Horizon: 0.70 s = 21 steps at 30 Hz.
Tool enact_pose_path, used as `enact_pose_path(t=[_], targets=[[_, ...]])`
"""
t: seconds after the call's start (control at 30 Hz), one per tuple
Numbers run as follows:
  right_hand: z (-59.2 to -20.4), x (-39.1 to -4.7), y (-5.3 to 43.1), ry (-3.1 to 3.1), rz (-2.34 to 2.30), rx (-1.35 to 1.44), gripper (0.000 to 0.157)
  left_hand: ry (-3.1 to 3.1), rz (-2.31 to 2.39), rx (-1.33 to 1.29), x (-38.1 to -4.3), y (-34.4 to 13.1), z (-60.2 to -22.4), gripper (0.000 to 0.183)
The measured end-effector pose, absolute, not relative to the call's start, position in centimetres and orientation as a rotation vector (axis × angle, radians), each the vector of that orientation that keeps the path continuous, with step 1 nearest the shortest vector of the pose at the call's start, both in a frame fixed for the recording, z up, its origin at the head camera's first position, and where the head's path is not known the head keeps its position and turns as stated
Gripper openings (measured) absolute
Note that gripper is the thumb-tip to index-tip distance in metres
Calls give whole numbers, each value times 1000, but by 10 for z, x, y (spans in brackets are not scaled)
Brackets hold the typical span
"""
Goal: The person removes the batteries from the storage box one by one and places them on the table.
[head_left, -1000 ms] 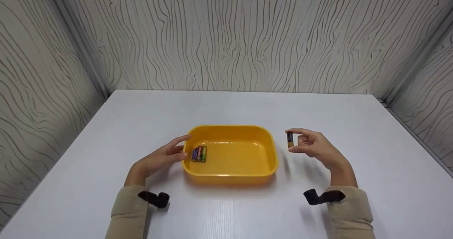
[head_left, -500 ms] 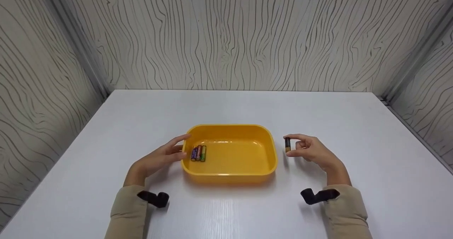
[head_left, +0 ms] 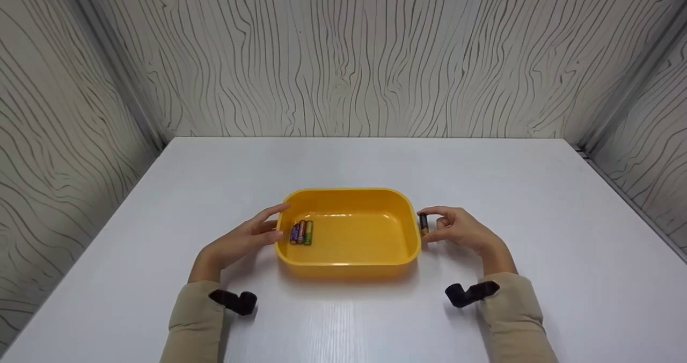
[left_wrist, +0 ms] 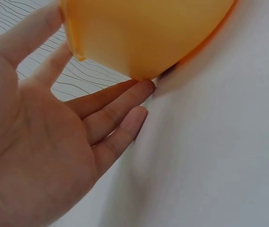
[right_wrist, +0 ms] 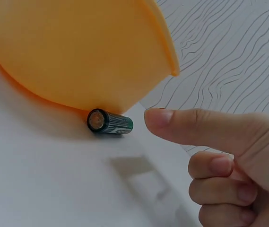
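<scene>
A yellow bin stands in the middle of the white table. Three batteries, purple, reddish and green, lie side by side at its left end. With fairly straight fingers, my left hand touches the bin's left side; fingertips reach its lower edge in the left wrist view. Just outside the right rim, my right hand pinches a black-and-gold battery between thumb and forefinger. The right wrist view hides that battery behind the thumb. There, a green-and-dark battery lies against the bin's outer wall.
The white table reaches back to a wall with a wood-line pattern, and similar panels rise at both sides. A small black wrist camera is strapped to each sleeve, left and right.
My right hand has moved left and slightly towards me, bringing the black-and-gold battery close to the bin's right rim. My left hand and the batteries in the bin have stayed put.
</scene>
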State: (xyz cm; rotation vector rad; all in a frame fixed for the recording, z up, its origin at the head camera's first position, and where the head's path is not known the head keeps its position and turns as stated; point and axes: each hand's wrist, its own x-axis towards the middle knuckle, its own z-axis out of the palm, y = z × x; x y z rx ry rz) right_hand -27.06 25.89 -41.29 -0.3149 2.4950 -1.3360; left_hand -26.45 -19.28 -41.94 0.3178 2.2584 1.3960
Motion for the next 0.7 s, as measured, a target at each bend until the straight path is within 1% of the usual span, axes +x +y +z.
enact_pose_path(t=[0.3, 0.7], targets=[[-415, -273, 249, 2543, -1194, -301, 65, 2268, 1383, 311, -265, -193, -420, 61], [-418, -275, 250, 2538, -1179, -353, 66, 2212, 1447, 360, -265, -194, -421, 61]])
